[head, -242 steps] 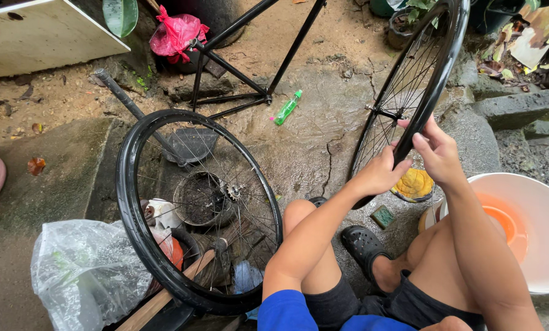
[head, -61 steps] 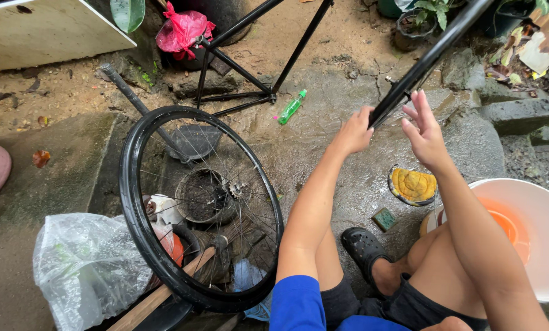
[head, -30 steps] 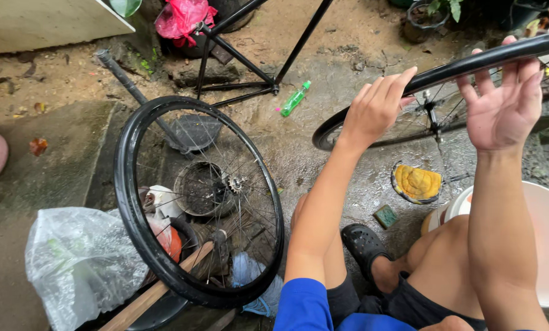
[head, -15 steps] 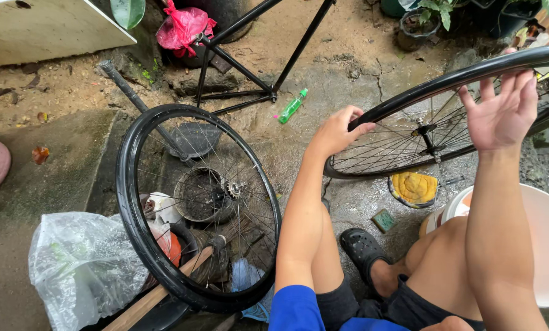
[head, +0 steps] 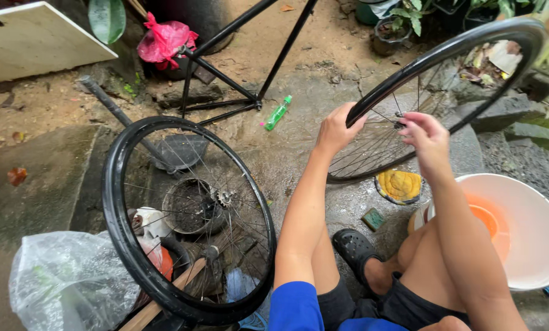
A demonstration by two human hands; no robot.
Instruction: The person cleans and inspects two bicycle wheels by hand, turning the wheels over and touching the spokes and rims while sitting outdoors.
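**Inspector:** Site is an outdoor yard: wet concrete ground (head: 299, 153), bare soil beyond it, potted plants along the far edge.

**Clerk:** Hand positions?

**Inspector:** The left hand (head: 337, 127) is raised with the arm extended, fingers curled over the near rim of a bicycle wheel (head: 446, 79) and pressed shut on it. The right hand (head: 423, 136) sits just right of that grip, inside the wheel, fingertips pinched together at the hub. What they pinch there is too small to tell.

**Clerk:** Condition of the wheel?

**Inspector:** Black tyre on the rim, thin metal spokes, held tilted in the air above the ground, extending up and to the right of the grip.

**Clerk:** Surroundings?

**Inspector:** Down and left of the grip, a second wheel (head: 185, 220) with a black tyre stands upright. Below that, a clear plastic bag (head: 66, 285). Left of the grip lies a small green bottle (head: 277, 113); beyond it a black bicycle frame (head: 238, 67) and a knotted pink bag (head: 162, 41). Under the held wheel lies a yellow sponge (head: 399, 186). Right of the knees stands a white basin (head: 532, 233).
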